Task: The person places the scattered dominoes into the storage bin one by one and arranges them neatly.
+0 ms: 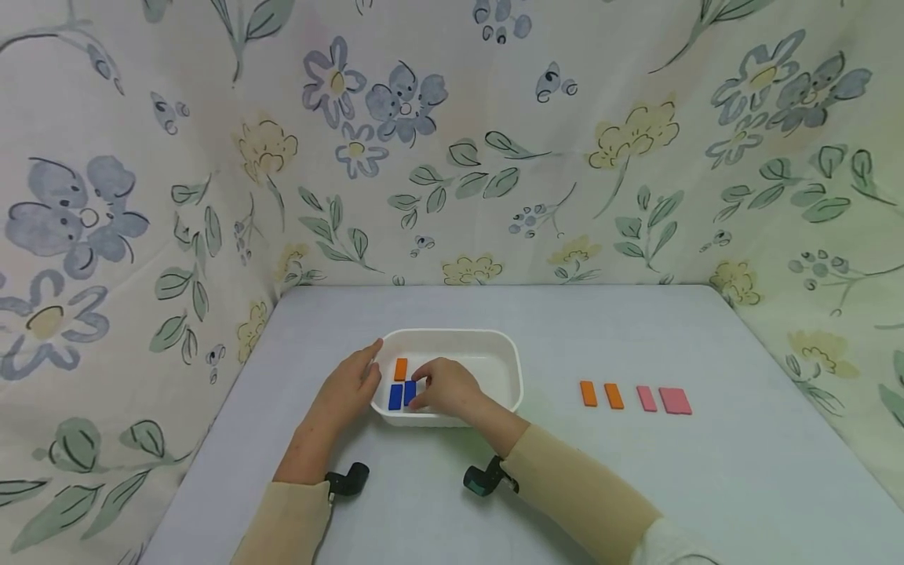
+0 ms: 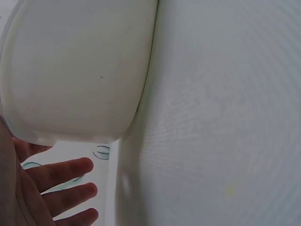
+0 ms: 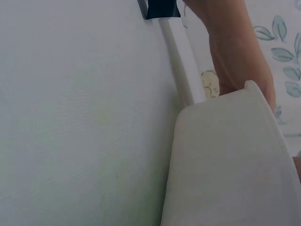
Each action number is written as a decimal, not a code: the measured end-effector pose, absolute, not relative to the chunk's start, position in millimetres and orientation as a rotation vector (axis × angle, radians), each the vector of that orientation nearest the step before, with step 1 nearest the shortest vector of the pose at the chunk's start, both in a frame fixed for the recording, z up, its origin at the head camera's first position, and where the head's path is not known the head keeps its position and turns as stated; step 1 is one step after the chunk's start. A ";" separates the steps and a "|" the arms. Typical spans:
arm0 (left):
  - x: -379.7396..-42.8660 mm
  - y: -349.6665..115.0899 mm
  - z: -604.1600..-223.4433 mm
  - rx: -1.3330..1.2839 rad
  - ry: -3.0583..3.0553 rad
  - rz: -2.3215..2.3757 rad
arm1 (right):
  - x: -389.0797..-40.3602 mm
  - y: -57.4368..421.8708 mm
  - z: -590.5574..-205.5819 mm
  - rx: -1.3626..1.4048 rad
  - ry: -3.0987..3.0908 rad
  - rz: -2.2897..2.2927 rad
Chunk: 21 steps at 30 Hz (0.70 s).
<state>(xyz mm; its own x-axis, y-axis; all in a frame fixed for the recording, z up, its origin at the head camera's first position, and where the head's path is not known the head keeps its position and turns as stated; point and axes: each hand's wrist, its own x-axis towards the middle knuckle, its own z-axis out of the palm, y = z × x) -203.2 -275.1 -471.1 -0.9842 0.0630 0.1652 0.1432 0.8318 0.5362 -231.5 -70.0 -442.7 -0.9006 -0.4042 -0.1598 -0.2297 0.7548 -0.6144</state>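
Note:
A white plastic tray point(image 1: 494, 369) stands on the table, and its outer wall point(image 2: 75, 70) fills much of the left wrist view. My left hand point(image 1: 348, 392) rests against the tray's left end, fingers extended along the rim. Inside, my right hand point(image 1: 452, 387) pinches a small blue tile point(image 1: 410, 393) by its ends between thumb and fingers. Close to its left lies another blue tile point(image 1: 395, 397), with an orange tile point(image 1: 401, 369) just behind them. In the right wrist view the tray wall point(image 3: 230, 160) hides most of the right hand.
To the right of the tray, two orange tiles point(image 1: 588, 394) lie on the white table point(image 1: 565, 486), with a narrow pink tile point(image 1: 646, 399) and a wider pink piece point(image 1: 676, 401) beyond. Flowered cloth point(image 1: 466, 173) hangs behind and along both sides.

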 end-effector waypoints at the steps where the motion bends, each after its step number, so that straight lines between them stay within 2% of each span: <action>1: -203.3 -275.1 -471.0 -0.162 -2.870 -0.857 | -232.4 -71.2 -443.2 -0.488 2.675 -0.868; 21: -202.4 -274.0 -468.4 -0.159 -2.875 -0.873 | -238.4 -78.9 -449.2 -0.524 2.709 -0.716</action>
